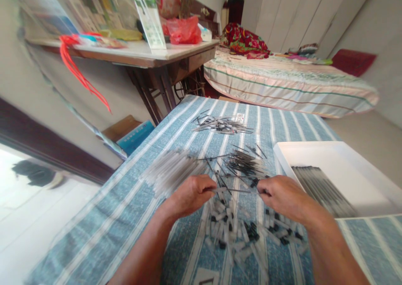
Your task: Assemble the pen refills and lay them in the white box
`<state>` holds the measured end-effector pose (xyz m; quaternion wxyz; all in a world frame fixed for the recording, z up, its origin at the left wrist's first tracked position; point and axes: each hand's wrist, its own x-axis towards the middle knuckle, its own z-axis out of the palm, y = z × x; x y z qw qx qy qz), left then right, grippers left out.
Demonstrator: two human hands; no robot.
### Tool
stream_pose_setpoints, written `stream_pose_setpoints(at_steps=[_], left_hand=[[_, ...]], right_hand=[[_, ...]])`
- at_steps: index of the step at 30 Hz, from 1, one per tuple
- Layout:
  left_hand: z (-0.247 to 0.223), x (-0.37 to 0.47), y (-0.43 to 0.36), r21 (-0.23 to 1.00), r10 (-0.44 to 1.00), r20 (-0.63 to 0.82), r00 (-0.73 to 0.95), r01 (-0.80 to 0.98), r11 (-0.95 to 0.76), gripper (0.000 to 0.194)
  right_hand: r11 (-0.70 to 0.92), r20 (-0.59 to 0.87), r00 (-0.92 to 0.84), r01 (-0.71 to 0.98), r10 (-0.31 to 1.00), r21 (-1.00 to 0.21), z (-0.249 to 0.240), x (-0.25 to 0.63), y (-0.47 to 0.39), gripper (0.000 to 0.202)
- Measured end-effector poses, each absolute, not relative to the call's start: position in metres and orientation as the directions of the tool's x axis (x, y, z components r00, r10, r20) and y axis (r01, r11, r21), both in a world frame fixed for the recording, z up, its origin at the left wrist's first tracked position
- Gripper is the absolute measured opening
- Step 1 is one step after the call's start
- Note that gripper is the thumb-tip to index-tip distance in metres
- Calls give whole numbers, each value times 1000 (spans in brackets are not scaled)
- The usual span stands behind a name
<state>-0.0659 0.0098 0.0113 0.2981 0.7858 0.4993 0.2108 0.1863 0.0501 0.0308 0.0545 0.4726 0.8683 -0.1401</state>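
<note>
Above the middle of the striped cloth, my left hand [196, 193] is closed in a pinch on the left end of a thin dark rod [237, 190]. My right hand [279, 193] is also closed, near the rod's right end; what its fingers hold is too small to make out. Beyond my left hand lies a pile of whitish translucent tubes [171, 172]. A bundle of thin dark rods [241, 163] lies beyond the gap between my hands. Many small translucent caps and black pieces [232, 230] are scattered below my hands.
A white tray [354, 159] at the right holds a row of grey-black sticks [320, 188]. More thin pieces [222, 124] lie at the far part of the striped cloth [132, 218]. Behind stand a wooden desk [182, 55] and a bed [282, 78].
</note>
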Motion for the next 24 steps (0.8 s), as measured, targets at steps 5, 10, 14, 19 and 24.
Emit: stream_pose_setpoints(at_steps=[5,10,14,19,24], left_hand=[[14,-71,6,823,874,-92,477,530,-203,15],[11,-63,4,870,867,-135,480,476,-128,10],[7,-57,4,952,914,-146,379,305,26,11],[1,-52,6,990,967,-136,215,-3,140,16],[4,-45,4,972,983,-88,160,-202,120,14]], right_hand=[[574,-224,-606,795,763,-194,31,175,42,17],[628,-116,-686,710,718,-318,33,165,37,21],[465,209,-437,634,875,-618,38,168,35,16],[300,318,-11,368,948,-880,40,178,35,20],[277,266,-85,177,960,-944,31,177,40,15]])
